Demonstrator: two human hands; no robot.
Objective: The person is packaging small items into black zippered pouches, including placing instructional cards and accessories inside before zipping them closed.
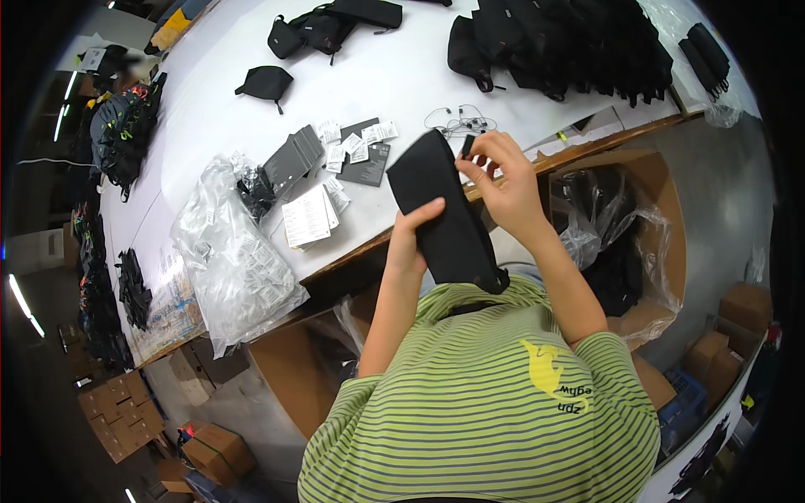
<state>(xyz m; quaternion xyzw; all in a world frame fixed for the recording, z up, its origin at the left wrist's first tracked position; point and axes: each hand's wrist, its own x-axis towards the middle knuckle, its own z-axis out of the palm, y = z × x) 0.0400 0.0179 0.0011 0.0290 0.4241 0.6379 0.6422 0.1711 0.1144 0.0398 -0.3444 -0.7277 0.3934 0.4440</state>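
Left fingers (433,207) (mostly hidden) behind pouch (457,225)

left hand (411,237): gripping, thumb extended | right hand (508,186): fingertips pinching

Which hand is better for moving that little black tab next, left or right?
Probably the right hand: it pinches the tab beside the pouch. The left hand grips the pouch, so it seems better for steadying.

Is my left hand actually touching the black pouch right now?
Touching. The head view shows the left hand holding the black pouch by its side, the thumb lying over the fabric.
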